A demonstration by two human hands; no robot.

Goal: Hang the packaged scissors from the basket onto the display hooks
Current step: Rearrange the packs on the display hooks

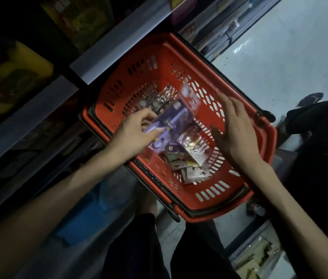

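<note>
A red plastic basket (245,194) stands on the floor below me. My left hand (137,131) pinches a purple scissors pack (171,121) in a clear wrapper and holds it above the basket's middle; the pack is blurred. My right hand (237,133) hovers over the basket's right side with straight, spread fingers, holding nothing. Several more scissors packs (187,160) lie loose on the basket floor. No display hooks are in view.
Dark shelves with white edge strips (118,41) run along the left, stocked with boxed goods. Pale floor (279,63) stretches to the upper right. A person's dark-clad leg and shoe (310,115) stand just right of the basket. My own dark-clad legs (139,248) show at the bottom.
</note>
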